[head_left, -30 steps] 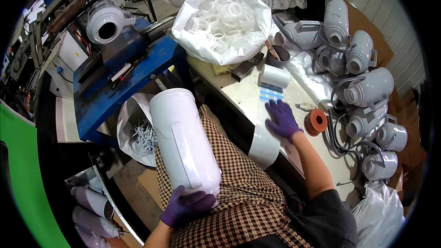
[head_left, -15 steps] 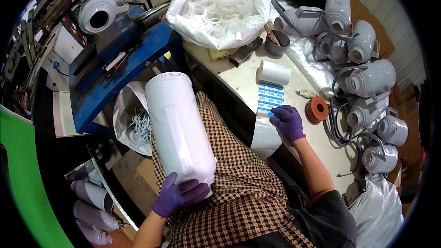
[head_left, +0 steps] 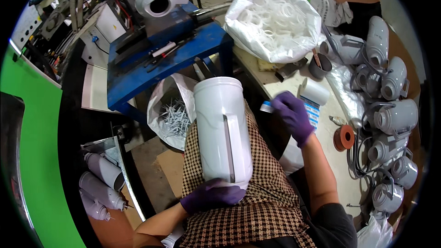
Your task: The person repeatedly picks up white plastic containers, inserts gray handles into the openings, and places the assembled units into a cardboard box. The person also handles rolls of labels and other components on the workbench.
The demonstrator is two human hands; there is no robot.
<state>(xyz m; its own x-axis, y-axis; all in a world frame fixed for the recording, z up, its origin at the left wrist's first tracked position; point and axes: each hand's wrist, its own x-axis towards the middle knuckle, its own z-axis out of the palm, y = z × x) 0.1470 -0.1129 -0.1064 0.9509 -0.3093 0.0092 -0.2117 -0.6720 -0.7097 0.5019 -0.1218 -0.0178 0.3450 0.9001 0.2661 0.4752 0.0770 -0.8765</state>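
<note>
Head view: left hand (head_left: 213, 196) closes its grip around the base of the white jug body (head_left: 212, 133) at frame centre; right hand (head_left: 293, 115), right of centre, pinches a blue-and-white label (head_left: 266, 106).

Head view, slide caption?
Left hand holds a white handled canister over a checked apron; right hand pinches a blue-and-white label.

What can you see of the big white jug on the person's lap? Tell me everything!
The jug is tall, rounded, white and glossy, and looks like plastic. Its long handle faces up toward the camera, with a dark gap beside it. A ridged rim circles its far end. It rests on the checked apron, rim pointing away from the person. The purple-gloved left hand holds its near end.
</note>
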